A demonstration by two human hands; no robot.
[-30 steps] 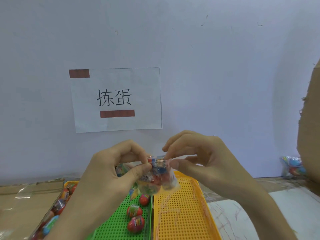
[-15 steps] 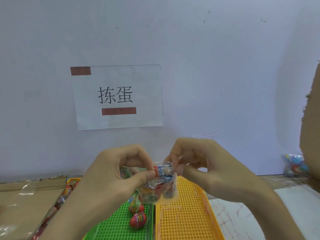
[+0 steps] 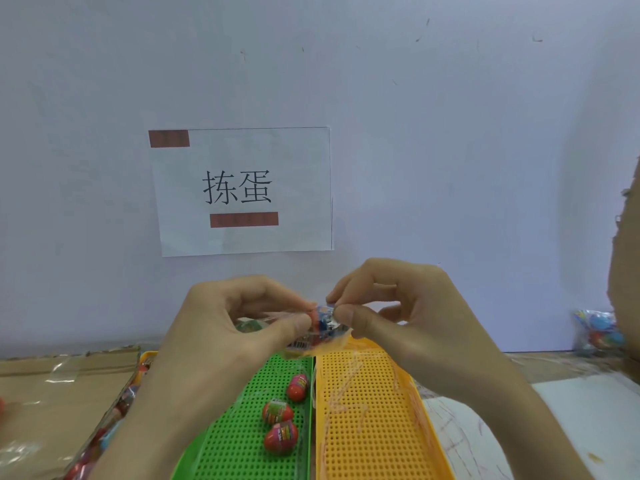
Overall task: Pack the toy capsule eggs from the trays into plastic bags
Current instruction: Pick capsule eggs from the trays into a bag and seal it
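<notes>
My left hand (image 3: pixel 221 327) and right hand (image 3: pixel 398 313) both pinch the filled plastic bag (image 3: pixel 320 327) mouth above the green tray (image 3: pixel 242 445), sealing it; next, probably set it aside.

Fingers of the left hand (image 3: pixel 221 327) and right hand (image 3: pixel 408 313) cover much of the small clear plastic bag (image 3: pixel 322 327), whose contents blur together. The left forearm hides most of the far-left yellow tray (image 3: pixel 147 357). The green perforated tray (image 3: pixel 242 445) and orange-yellow perforated tray (image 3: pixel 374 427) run off the bottom edge. Brown cardboard (image 3: pixel 627 271), cut by the right edge, overlaps a filled bag (image 3: pixel 594 332).
</notes>
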